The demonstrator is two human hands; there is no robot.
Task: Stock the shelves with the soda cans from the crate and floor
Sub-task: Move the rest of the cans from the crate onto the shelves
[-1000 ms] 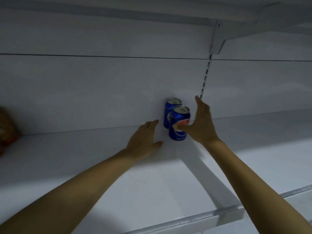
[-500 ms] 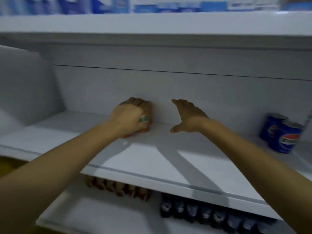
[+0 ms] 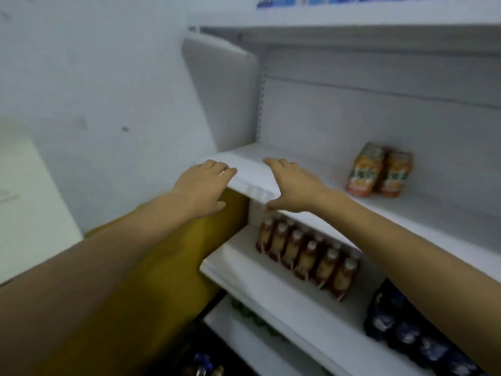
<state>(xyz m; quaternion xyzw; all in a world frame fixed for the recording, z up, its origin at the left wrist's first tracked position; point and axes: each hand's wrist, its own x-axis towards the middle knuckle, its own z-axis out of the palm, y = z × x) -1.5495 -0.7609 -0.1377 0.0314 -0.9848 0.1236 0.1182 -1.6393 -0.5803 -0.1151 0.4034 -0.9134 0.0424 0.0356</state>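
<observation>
**Shelf layout at the left end of the unit**

Two soda cans [image 3: 379,170] are standing side by side, touching, on the middle shelf [image 3: 298,164] at 2 o'clock. A row of bottles [image 3: 306,256] is sitting on the shelf below [image 3: 271,289], at 5 o'clock.

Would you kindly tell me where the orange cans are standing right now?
In the head view, the orange cans stand side by side on the middle shelf, right of the right hand, near the back panel.
</observation>
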